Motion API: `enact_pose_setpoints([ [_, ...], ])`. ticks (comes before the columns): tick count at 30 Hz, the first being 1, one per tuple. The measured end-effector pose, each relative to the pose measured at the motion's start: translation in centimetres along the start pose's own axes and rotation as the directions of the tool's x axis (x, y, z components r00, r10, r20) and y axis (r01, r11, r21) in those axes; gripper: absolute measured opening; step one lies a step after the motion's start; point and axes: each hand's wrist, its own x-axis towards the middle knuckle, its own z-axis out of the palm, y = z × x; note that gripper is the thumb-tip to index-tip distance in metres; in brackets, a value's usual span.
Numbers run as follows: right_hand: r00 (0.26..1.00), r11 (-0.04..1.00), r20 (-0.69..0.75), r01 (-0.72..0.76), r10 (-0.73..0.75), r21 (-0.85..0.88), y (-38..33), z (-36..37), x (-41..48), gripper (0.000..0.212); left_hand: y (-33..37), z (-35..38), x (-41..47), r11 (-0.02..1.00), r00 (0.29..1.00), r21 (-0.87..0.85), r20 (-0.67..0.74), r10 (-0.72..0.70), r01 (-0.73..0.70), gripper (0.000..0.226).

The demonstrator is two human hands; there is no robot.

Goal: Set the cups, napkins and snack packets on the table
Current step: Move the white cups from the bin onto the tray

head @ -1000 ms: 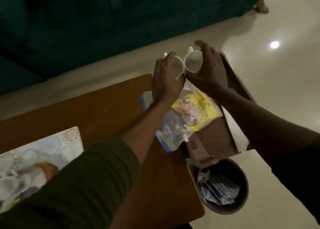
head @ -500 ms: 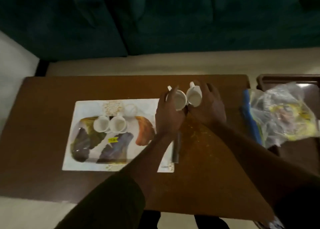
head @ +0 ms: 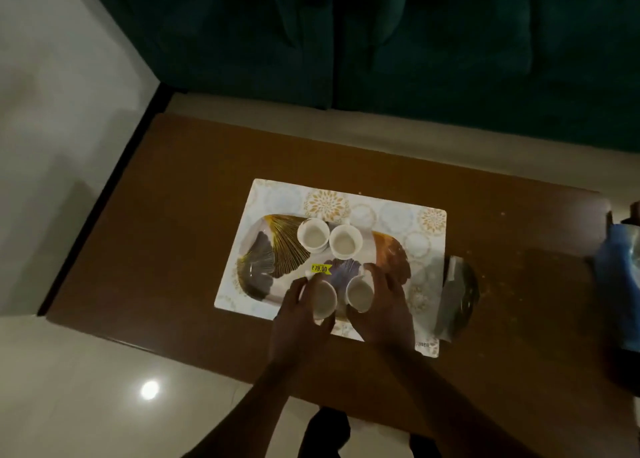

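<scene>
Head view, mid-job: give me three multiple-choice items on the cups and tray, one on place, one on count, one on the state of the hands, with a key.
1. Where do the two free-standing cups stand?
A. on the tray's far half
B. on the bare table
C. on the sofa

2. How many cups show in all?
A. two
B. four
C. six

3. What are the hands doing?
A. both empty
B. only the left holds a cup
C. each holds one cup

Key:
1 A, the pair stands on the patterned tray, beyond the price sticker.
2 B, two stand on the tray, one is in the left hand and one in the right hand.
3 C, the left-hand cup and the right-hand cup each sit inside curled fingers over the tray's near edge.
</scene>
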Motion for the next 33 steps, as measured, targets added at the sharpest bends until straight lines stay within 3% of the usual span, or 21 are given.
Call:
enact_pose_setpoints([
  [6,0.997,0.997,0.069,-0.030,0.035,-0.073,0.0,3.1,0.1,0.083,-3.4,0.3,1.1,0.998,0.998,-0.039,0.045,-0.039,0.041,0.069],
  [11,0.995,1.000,0.104,-0.011,0.008,0.027,0.2,2.9,0.5,0.091,-3.4,0.4,2.8,0.996,0.996,-0.075,0.082,-0.044,0.051,0.076],
  [13,0.999,1.000,0.032,0.010,-0.010,0.001,0.7,2.0,0.5,0.075,-3.5,0.1,3.1,0.995,0.997,-0.079,0.053,-0.061,0.065,0.079],
  [16,0.996,0.995,-0.055,0.059,-0.063,-0.077,2.1,-0.1,1.4,0.054,-4.3,-1.0,2.8,0.997,0.997,-0.006,0.023,0.074,-0.074,0.078],
  [18,0.993,0.981,0.043,0.118,-0.112,-0.156,2.8,-0.9,2.5,0.060,-5.2,-1.7,3.2,0.976,0.982,0.108,0.052,0.184,-0.188,0.078],
  [22,0.955,0.929,0.237,0.241,-0.176,-0.283,3.4,-0.7,4.5,0.058,-5.8,-2.2,4.6,0.926,0.950,0.259,0.221,0.220,-0.275,0.097],
  [27,0.954,0.935,0.207,0.264,-0.217,-0.238,3.1,-0.2,4.8,0.051,-5.3,-2.6,5.3,0.879,0.928,0.333,0.267,0.259,-0.341,0.076],
  [31,0.905,0.888,0.257,0.397,-0.338,-0.231,2.6,0.0,4.7,0.058,-4.5,-3.0,5.5,0.896,0.942,0.326,0.248,0.226,-0.301,0.065],
  [33,0.902,0.885,0.233,0.411,-0.363,-0.216,2.5,0.1,4.8,0.045,-4.5,-2.9,5.3,0.931,0.964,0.276,0.189,0.190,-0.237,0.062],
])
